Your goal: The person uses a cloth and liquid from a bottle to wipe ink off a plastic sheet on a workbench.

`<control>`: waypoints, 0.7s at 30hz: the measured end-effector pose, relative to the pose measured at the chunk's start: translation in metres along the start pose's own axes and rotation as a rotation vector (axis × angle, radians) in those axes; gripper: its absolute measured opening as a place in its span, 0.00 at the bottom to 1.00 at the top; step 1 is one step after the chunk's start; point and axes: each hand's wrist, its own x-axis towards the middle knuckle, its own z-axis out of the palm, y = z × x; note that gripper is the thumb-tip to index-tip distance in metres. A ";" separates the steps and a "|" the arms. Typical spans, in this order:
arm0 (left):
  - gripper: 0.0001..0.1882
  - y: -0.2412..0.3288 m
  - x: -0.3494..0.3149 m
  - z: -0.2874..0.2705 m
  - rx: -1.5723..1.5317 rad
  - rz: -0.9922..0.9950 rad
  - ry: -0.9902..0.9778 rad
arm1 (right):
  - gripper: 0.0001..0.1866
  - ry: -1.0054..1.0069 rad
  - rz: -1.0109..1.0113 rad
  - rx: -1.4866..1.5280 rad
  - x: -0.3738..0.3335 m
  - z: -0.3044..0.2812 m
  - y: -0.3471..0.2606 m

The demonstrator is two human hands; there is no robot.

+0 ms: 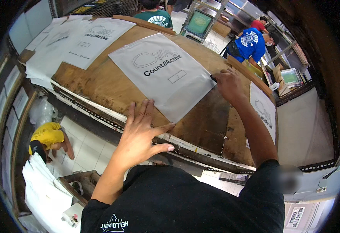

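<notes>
While by 1 printed sheet (169, 86), L fingers (149, 110) apart, R fingers (223, 75) round 1 dark obj (213, 78).

Bright, whitish light o'all; white floor tiles (96, 151) nr blown out; space under tabletop (96, 85) dim, in shadow; print on middle sheet (189, 93) crisp; strong fisheye bend, esp. tabletop's front edge; corners blk; round blurred patch (287, 179) by rt sleeve (261, 184); far bkgd a bit soft.
</notes>
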 end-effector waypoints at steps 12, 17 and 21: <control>0.31 -0.003 0.000 0.001 0.017 0.015 -0.021 | 0.17 0.040 -0.414 0.287 -0.027 -0.033 -0.166; 0.31 -0.003 0.001 0.000 0.005 0.016 -0.007 | 0.17 0.018 -0.406 0.200 -0.026 -0.036 -0.169; 0.32 -0.002 0.001 -0.003 0.014 0.014 -0.017 | 0.15 0.035 -0.314 0.127 -0.017 -0.027 -0.144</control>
